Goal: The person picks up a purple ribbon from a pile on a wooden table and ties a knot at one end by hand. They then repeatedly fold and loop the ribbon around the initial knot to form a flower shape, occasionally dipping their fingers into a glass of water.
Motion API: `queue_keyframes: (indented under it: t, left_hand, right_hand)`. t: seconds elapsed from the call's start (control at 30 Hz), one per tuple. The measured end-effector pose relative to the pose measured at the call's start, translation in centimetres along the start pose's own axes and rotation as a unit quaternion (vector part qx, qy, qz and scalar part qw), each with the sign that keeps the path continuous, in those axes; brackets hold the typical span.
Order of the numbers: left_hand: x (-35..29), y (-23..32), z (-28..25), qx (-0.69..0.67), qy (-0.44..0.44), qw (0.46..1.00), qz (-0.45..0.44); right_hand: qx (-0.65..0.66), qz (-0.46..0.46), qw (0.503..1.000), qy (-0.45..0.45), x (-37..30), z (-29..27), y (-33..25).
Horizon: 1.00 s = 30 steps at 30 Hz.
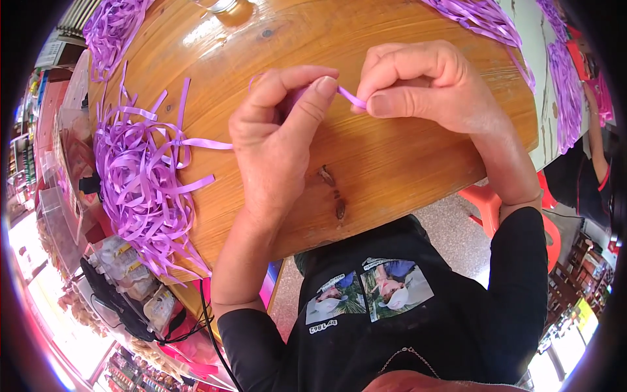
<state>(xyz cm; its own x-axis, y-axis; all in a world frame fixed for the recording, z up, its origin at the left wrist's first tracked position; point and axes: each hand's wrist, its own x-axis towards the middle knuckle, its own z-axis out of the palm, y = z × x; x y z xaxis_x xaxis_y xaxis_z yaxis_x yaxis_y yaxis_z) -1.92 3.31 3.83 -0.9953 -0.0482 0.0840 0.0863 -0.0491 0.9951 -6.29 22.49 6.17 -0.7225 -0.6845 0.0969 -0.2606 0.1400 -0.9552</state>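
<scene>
A narrow purple ribbon point(351, 97) stretches across the short gap between my two hands, above the wooden table. My left hand point(277, 134) pinches one part of it between thumb and forefinger. Thumb and curled fingers of my right hand point(424, 88) grip the other part. A strip of ribbon also shows behind my left wrist, running toward a large tangled heap of purple ribbons point(144, 176) on the table's left side. How the ribbon lies inside my left palm is hidden.
More purple ribbon bundles lie at the far left point(114, 32) and far right point(480, 19) of the wooden table point(392, 170). A glass point(219, 5) stands at the far edge. Bagged goods point(127, 268) sit left, a red stool point(486, 202) right. Another person's arm point(594, 137) shows far right.
</scene>
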Motion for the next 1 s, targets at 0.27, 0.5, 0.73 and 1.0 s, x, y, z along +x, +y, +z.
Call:
queue_keyframes:
  t: [0.27, 0.5, 0.73, 1.0]
  left_hand:
    - [-0.8, -0.4, 1.1, -0.197, 0.017, 0.976, -0.09]
    - [-1.0, -1.0, 1.5, -0.112, 0.05, 0.992, -0.005]
    - [-1.0, -1.2, 1.4, -0.056, 0.035, 0.998, 0.012]
    - [-1.0, -0.2, 1.1, -0.145, 0.013, 0.988, -0.048]
  right_hand:
    - [0.178, -0.001, 0.981, 0.071, 0.6, 2.2, 1.1]
    - [-0.073, -0.138, 0.978, 0.139, 0.9, 2.4, 1.7]
    - [-0.188, -0.15, 0.956, 0.17, 0.5, 2.7, 0.8]
    - [-0.008, -0.056, 0.99, 0.128, 0.6, 2.4, 1.6]
